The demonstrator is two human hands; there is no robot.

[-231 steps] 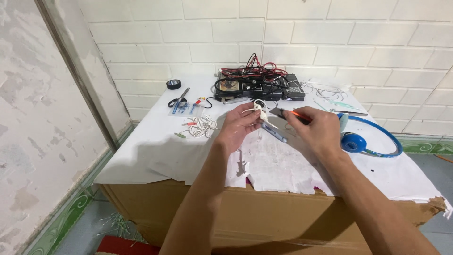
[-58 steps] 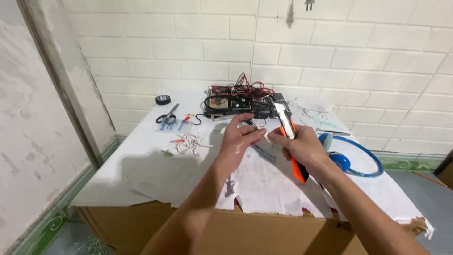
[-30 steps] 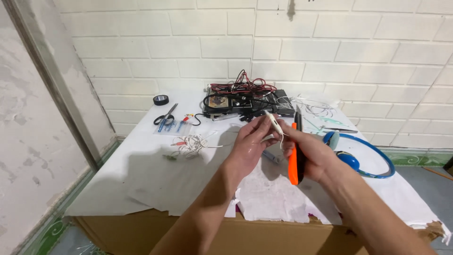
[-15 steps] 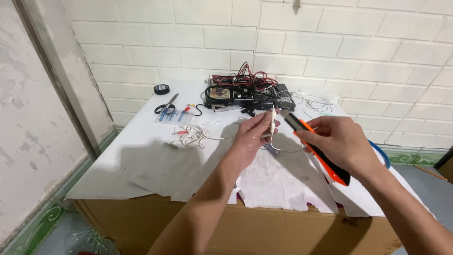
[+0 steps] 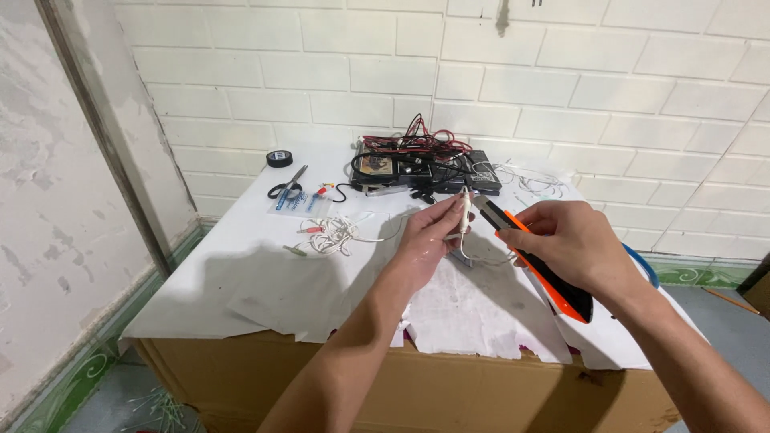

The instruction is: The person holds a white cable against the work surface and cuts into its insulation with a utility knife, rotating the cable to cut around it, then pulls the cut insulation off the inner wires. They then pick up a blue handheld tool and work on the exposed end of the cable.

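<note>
Hands: two [image 5: 433, 232] [image 5: 565, 240] (one knife [image 5: 533, 261], one wire [image 5: 466, 210]).

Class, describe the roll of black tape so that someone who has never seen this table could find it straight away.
Start at the white brick wall behind the paper-covered table and go to the table's far left corner. The roll of black tape lies flat there, just beyond the blue-handled scissors. It is the only small black ring, apart from the wire tangle.
</note>
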